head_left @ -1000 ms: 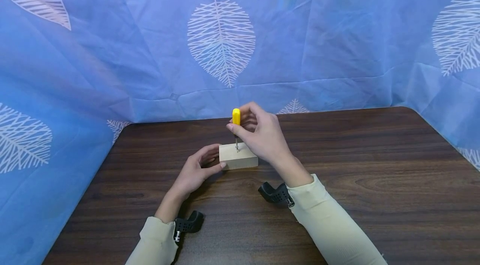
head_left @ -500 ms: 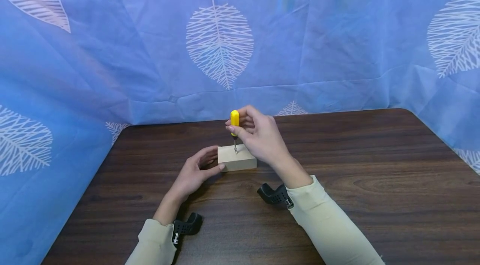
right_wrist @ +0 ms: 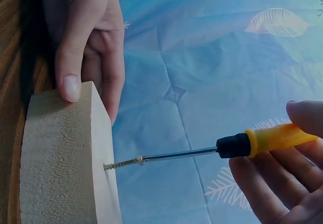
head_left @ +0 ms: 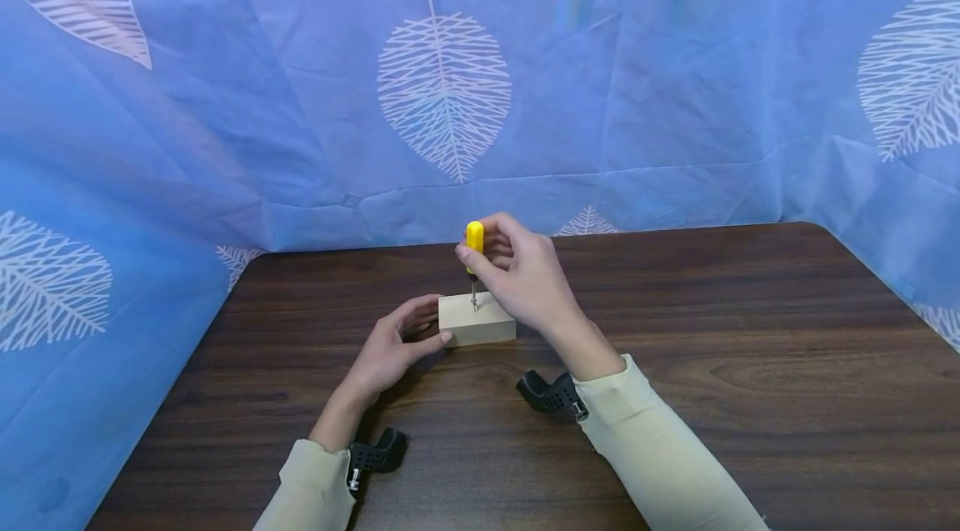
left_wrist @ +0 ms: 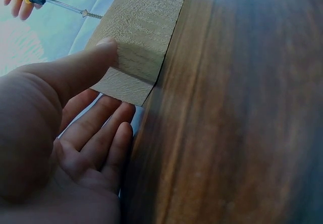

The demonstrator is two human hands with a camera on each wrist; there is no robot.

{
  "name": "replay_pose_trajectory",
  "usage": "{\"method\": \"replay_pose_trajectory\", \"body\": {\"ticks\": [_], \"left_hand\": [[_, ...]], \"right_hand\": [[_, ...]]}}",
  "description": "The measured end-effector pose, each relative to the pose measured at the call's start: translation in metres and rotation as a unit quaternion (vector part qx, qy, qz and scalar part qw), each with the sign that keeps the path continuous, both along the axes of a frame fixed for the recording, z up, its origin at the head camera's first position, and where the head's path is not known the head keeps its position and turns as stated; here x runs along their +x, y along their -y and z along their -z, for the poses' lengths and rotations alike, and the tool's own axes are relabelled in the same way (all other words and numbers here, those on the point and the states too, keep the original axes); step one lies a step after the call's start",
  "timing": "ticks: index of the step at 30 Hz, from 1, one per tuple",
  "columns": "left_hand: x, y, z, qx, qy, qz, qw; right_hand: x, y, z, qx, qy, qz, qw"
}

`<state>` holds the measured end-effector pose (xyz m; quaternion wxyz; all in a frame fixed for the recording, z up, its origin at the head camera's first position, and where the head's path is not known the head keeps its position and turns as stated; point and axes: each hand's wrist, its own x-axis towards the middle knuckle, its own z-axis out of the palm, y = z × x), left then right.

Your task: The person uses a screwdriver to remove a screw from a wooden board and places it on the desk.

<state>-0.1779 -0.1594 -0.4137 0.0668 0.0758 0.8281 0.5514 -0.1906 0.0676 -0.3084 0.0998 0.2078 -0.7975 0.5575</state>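
A pale wooden block (head_left: 477,331) lies on the table, with a screw (right_wrist: 122,163) standing partly sunk in its top face. My left hand (head_left: 392,352) grips the block's left end, thumb on the near side and fingers behind. Above the block, my right hand (head_left: 528,273) holds a yellow-handled screwdriver (head_left: 474,243) upright between thumb and fingers. In the right wrist view the screwdriver's tip meets the screw head, and the screw's thread shows between head and wood. The left wrist view shows the left thumb (left_wrist: 88,65) pressed against the block's side.
The dark wood-grain table (head_left: 712,331) spreads around the block on all sides. Behind it hangs a blue cloth (head_left: 600,97) with white leaf prints. A black wrist mount (head_left: 378,452) sits at the left cuff, another mount (head_left: 546,392) at the right.
Both hands keep their holds on the block and screwdriver. The whole head view shifts slightly; the screw's depth shows no clear difference.
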Motion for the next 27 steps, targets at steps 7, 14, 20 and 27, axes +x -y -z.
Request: {"method": "replay_pose_trajectory", "body": {"ticks": [7,14,20,27], "left_hand": [[-0.0004,-0.0026,-0.0012,-0.002,0.001,-0.005,1.0],[0.0006,-0.0012,-0.0001,0.003,-0.001,-0.005,1.0],[0.0014,-0.0012,0.0002,0.009,-0.005,-0.005,0.9999],[0.0003,-0.0012,0.0009,0.002,-0.011,-0.004,0.9999]], "right_hand": [[-0.0005,-0.0029,-0.0008,0.037,-0.056,0.02,0.9975],[0.0008,-0.002,-0.0031,0.044,-0.045,0.011,0.998],[0.0005,-0.0004,-0.0021,0.021,-0.024,0.018,0.9993],[0.0003,0.0012,0.0005,0.018,-0.048,0.024,0.9984]]}}
